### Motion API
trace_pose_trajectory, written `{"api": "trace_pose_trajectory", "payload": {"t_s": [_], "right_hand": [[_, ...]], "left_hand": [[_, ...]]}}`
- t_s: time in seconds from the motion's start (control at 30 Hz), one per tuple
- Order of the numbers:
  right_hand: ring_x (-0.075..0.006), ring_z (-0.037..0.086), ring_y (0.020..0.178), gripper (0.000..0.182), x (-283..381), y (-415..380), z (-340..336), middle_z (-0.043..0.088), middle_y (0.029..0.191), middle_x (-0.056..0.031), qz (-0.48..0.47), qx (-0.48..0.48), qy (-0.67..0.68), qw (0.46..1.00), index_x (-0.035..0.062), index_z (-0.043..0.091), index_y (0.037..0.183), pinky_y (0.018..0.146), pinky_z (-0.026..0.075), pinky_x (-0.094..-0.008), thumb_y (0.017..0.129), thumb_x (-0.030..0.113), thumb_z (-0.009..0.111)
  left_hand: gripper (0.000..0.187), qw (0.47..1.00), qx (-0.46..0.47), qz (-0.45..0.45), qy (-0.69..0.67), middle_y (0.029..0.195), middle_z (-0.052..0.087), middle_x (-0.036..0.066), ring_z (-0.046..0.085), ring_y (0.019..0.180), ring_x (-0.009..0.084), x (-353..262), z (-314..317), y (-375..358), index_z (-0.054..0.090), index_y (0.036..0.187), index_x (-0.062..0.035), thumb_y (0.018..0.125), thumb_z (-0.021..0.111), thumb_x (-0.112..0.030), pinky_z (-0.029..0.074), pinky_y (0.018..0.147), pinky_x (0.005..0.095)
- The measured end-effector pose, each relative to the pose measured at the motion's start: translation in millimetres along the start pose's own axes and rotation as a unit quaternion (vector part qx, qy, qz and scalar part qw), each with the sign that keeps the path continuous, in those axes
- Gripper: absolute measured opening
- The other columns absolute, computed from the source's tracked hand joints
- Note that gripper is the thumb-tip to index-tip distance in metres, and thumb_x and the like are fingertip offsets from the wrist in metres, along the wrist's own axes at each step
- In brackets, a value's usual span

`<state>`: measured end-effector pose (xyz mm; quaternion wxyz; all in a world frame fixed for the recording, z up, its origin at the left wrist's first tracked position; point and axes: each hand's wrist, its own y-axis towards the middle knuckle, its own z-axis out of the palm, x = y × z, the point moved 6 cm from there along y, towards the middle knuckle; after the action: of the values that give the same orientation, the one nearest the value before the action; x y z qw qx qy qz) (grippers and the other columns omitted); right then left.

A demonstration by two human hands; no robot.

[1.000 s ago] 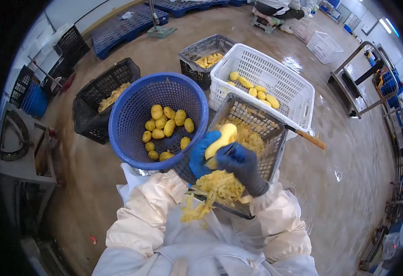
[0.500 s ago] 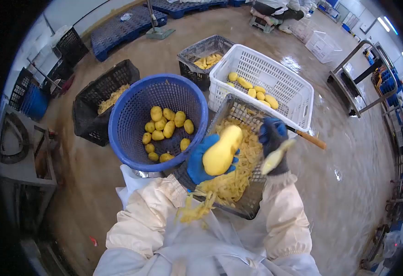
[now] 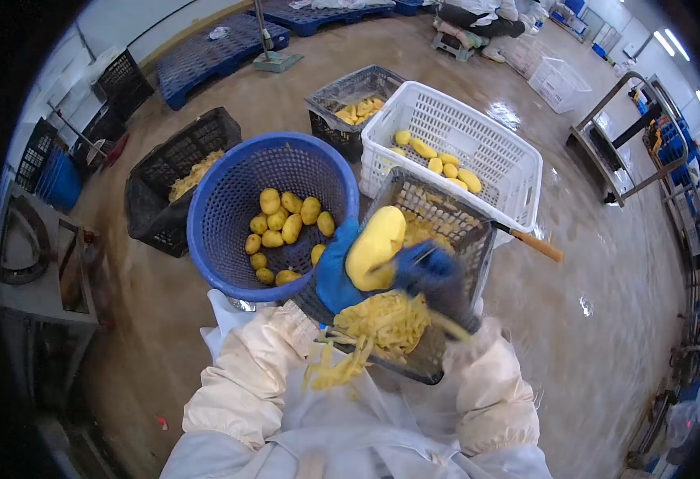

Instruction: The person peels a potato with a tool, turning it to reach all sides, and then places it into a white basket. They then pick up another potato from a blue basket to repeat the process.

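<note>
My left hand, in a blue glove, is wrapped round a large peeled potato above a dark crate of peelings. At the potato's right side is my gloved right hand, smeared by motion, its fingers closed on a peeler whose pale handle sticks out below. The peeler's blade is hidden. Under both hands lies a heap of yellow peelings, with some strips hanging over the crate's near edge. A tool with a wooden handle rests across the crate's right rim; its other end is not clear.
Unpeeled potatoes lie in a blue basket on the left. Peeled ones sit in a white crate behind. Further black crates hold peelings and yellow pieces. A metal trolley stands right; a person sits far back.
My right hand has swung left and inward with the peeler, from the crate's right side onto the potato. The left hand has shifted slightly left and up, still holding the potato.
</note>
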<state>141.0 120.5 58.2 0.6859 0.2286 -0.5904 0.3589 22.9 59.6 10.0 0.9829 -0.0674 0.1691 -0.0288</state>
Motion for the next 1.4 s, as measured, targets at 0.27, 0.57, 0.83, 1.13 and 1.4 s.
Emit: {"api": "trace_pose_trajectory", "payload": {"t_s": [0.27,0.57,0.83,1.13,1.4], "right_hand": [[-0.0094,0.050,0.055,0.015,1.2,34.8,-78.9,0.057,0.067,-0.0020,-0.100,-0.232,-0.005,0.967,0.0037,0.059,0.088,0.053,0.040,-0.0208,0.089,0.019,0.058],[-0.0079,0.052,0.055,0.012,-8.1,32.5,-74.7,0.058,0.068,-0.0008,-0.094,-0.201,-0.012,0.975,0.0033,0.061,0.087,0.051,0.041,-0.0211,0.086,0.016,0.061],[-0.0085,0.058,0.060,0.015,-4.1,-2.3,21.8,0.063,0.070,-0.0040,-0.034,0.039,-0.058,0.997,0.0026,0.062,0.090,0.051,0.043,-0.0199,0.082,0.014,0.069],[-0.0085,0.047,0.051,0.015,18.8,23.9,-76.4,0.054,0.066,-0.0005,-0.175,-0.227,-0.037,0.957,0.0051,0.058,0.082,0.049,0.039,-0.0211,0.088,0.019,0.058],[-0.0100,0.057,0.055,0.014,5.1,-2.5,19.6,0.061,0.070,-0.0049,0.004,-0.007,-0.025,1.000,-0.0002,0.059,0.089,0.048,0.043,-0.0204,0.081,0.008,0.066]], "left_hand": [[0.060,0.988,0.010,-0.146,0.045,0.121,0.054,0.018,0.057,0.105,0.0338,27.9,13.2,-17.9,0.040,0.132,-0.0012,0.088,0.054,-0.039,0.050,0.086,0.0471],[0.058,0.993,0.011,-0.117,-0.017,0.121,0.054,0.020,0.057,0.105,0.0349,22.3,2.1,-13.6,0.039,0.134,-0.0010,0.089,0.054,-0.034,0.046,0.093,0.0489],[0.053,0.995,0.068,-0.044,-0.066,0.113,0.059,0.018,0.061,0.098,0.0283,-3.6,-5.4,-0.4,0.041,0.130,-0.0002,0.090,0.053,-0.032,0.051,0.085,0.0414],[0.060,0.988,0.050,-0.141,-0.030,0.118,0.057,0.019,0.060,0.101,0.0309,19.3,21.7,-14.1,0.039,0.134,-0.0023,0.088,0.055,-0.036,0.049,0.088,0.0451],[0.050,1.000,-0.002,-0.014,0.007,0.113,0.060,0.014,0.062,0.096,0.0233,-7.3,14.3,-12.1,0.044,0.128,0.0006,0.093,0.048,-0.035,0.053,0.080,0.0355]]}}
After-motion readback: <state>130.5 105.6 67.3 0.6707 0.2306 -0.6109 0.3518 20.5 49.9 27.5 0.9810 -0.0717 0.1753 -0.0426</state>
